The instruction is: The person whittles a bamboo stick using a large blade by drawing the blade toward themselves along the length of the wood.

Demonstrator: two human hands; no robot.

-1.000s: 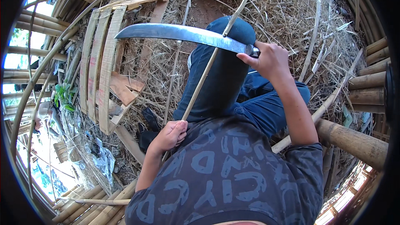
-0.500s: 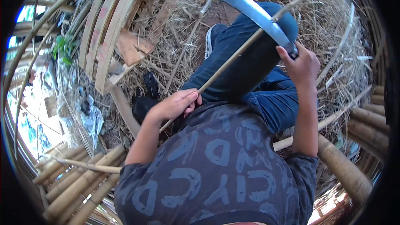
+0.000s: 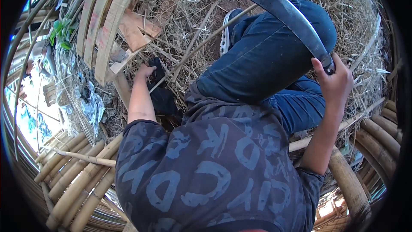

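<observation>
From my end, I have the right grip (image 3: 337, 80) closed around the dark handle (image 3: 328, 65) of a long curved blade (image 3: 274, 5), which slants to the far left, crossing over a thin stick (image 3: 214, 33). My left grip (image 3: 145, 71) is left of the bent leg (image 3: 257, 58), at a black item (image 3: 159, 72); whether it holds that, I can't tell. Wooden slats (image 3: 110, 30) lie farther off.

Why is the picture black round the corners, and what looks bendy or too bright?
Head view: the fisheye lens leaves dark corners; wooden slats look bowed, probably from that; daylight washes out areas left of the plastic sheet; the machete shows no strong glare.
</observation>
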